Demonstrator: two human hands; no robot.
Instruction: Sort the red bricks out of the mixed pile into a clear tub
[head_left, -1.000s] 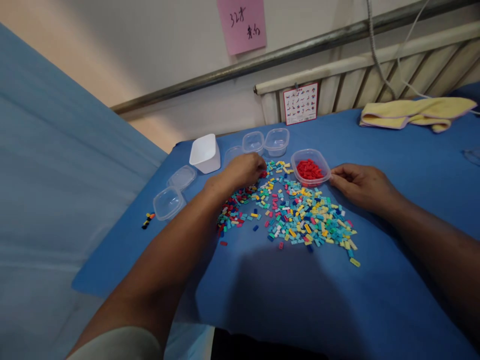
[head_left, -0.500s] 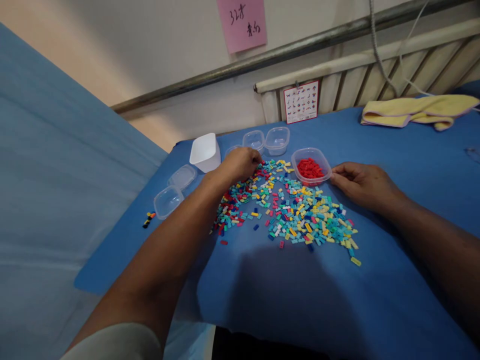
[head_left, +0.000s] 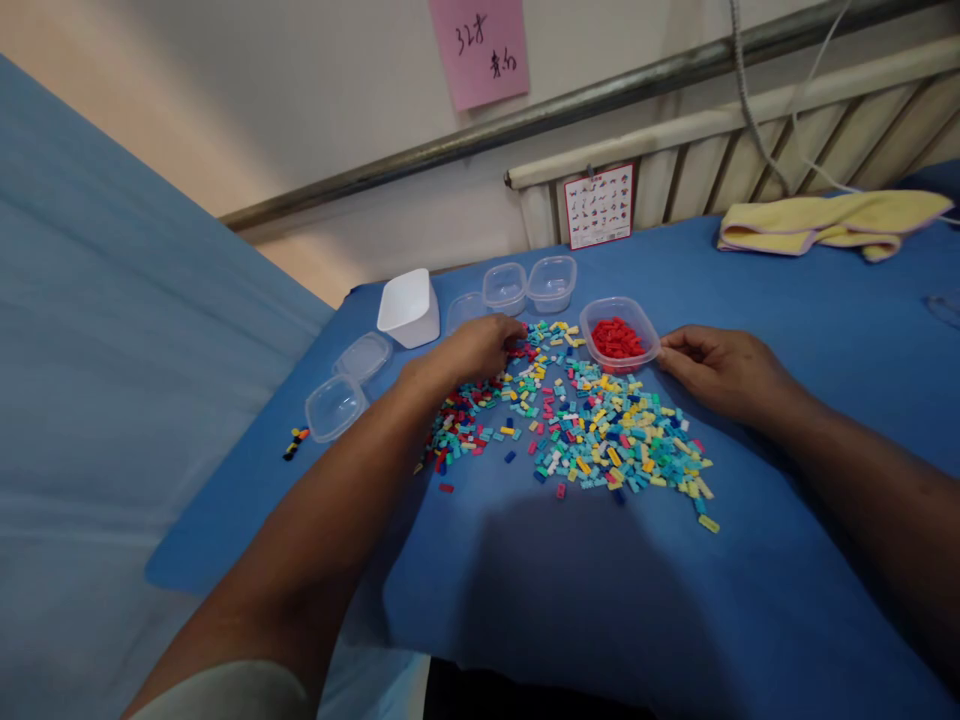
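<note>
"On the far middle of the blue table (head_left: 420, 580), what are the hands doing?"

"The right hand (head_left: 724, 370) has thumb and fingers drawn close on the near right corner of a clear tub (head_left: 643, 320) of red bricks (head_left: 616, 338). I'd say that pinch is to steady it."

"And the left hand (head_left: 484, 350)?"

"It's left of that tub, with its fingers curled down into the far end of the loose bricks (head_left: 630, 430). The tips are hidden, so I can't tell whether they hold one."

"Why is the tub there?"

"It sits just beyond the right part of the spread, probably to be within easy reach of both hands. Only red shows inside; the loose bricks are mixed colours."

"Counts?"

"One tub with bricks. Two clear containers (head_left: 552, 285) side by side at the far edge, and a third clear piece (head_left: 465, 308) partly behind the left hand. Two more clear pieces (head_left: 335, 408) lie at the left; whether the farther one is a lid, I can't say. One white bin (head_left: 409, 308), one yellow cloth (head_left: 825, 222) at far right, one small dark-and-orange piece (head_left: 295, 442) at left. The loose bricks are too many to count."
</note>
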